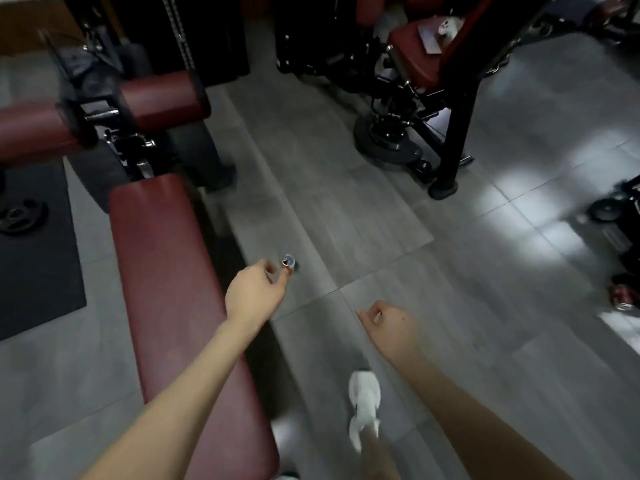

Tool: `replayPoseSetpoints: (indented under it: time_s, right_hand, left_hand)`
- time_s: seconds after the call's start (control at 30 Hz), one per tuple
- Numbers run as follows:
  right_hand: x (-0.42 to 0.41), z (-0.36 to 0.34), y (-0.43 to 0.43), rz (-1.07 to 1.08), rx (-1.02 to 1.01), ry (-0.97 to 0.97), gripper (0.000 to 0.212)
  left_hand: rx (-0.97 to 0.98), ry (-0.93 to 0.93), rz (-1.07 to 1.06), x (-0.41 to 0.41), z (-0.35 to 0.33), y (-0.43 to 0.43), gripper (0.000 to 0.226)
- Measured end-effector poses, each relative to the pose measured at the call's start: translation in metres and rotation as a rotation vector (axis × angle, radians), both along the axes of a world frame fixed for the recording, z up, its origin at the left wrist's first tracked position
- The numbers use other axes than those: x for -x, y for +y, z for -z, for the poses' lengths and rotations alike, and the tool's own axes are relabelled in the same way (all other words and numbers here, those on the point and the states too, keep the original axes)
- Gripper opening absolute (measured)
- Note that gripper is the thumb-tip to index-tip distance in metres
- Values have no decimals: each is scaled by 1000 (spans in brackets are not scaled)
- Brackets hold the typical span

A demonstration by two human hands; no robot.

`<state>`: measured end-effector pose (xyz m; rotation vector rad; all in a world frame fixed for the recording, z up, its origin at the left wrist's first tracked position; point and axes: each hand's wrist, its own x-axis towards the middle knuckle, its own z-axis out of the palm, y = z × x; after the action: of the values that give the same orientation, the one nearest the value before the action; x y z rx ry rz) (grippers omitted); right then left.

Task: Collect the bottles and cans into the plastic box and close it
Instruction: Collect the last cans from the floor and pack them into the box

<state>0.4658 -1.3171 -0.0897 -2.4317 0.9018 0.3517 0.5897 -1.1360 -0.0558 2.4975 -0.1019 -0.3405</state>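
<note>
Grey floor tiles (398, 216) fill the middle of the frame, with gym machines along the top and a dark red padded bench (173, 289) running down the lower left. A small can (288, 263) stands upright on the tiles just right of the bench's edge, slightly left of centre, its silver top facing you.

Your left hand (254, 292) reaches out over the bench edge toward it. The fingers are loosely curled and hold nothing, and the tip of the index finger (284, 277) sits right at the can's near side. Blur keeps you from telling whether it touches.

Your right hand (389, 327) hangs over bare tile at centre right, well apart from the can, its fingers loosely curled in and empty.

Below the right hand, a white shoe (363, 403) is on the floor at lower centre. At the far right edge lies a blurred red object (623, 294), possibly more cans. At the left edge, a weight plate (17, 216) rests on a black mat (38, 271).
</note>
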Motion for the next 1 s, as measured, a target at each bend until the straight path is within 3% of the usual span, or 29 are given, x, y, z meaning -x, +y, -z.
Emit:
replayPoseSetpoints:
  time_s: [0.27,0.43,0.6,0.9,1.0]
  right_hand:
    - [-163,127,-108,-340,12,134,42]
    - [-262,249,-142,-339,-70,187,45]
    - [-332,374,-140,-406,-95,217,45]
    - [-400,563,-108,-521,-169,304,49]
    - [-408,593,-102,-547,-194,340,50]
  left_hand:
    - [-1,127,-280,-132,143,-99,36]
    - [200,383,-656,-196,269,-136,38]
    - [123,434,-645,-242,396,-148,38]
    - [43,545,-466,-298,601,-154,87]
    - [83,574,-411,-295,638,-152,89]
